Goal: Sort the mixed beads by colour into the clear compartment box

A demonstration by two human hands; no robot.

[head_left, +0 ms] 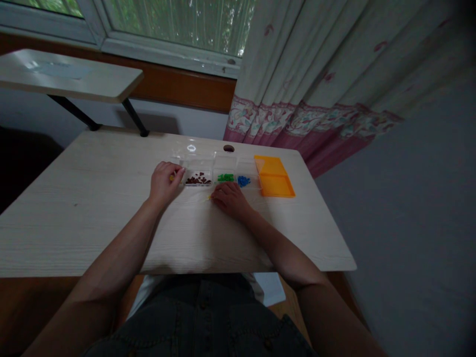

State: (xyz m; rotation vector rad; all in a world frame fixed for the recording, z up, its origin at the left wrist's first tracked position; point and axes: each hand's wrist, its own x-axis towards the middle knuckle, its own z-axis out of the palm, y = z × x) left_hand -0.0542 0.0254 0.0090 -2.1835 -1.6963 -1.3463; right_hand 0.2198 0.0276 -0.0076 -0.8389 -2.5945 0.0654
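Yellow piece (209,198) is touched by the right hand (228,198) before the clear compartments (225,159), whether gripped cannot be told; a yellow item (171,177) is grasped by the left hand (162,182); brown pieces (198,180), green pieces (225,177) and blue pieces (243,181) are already separated, yellow seemingly left

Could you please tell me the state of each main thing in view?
Left hand: curled at something yellow, grip unclear
Right hand: curled at a yellow piece, grip unclear
Brown pieces: loose, spread out
Green pieces: loose, bunched
Blue pieces: loose, heaped
Clear containers: holding those pieces, sorted by colour; lids hard to make out
Orange case: lying open
Curtain: hanging in folds
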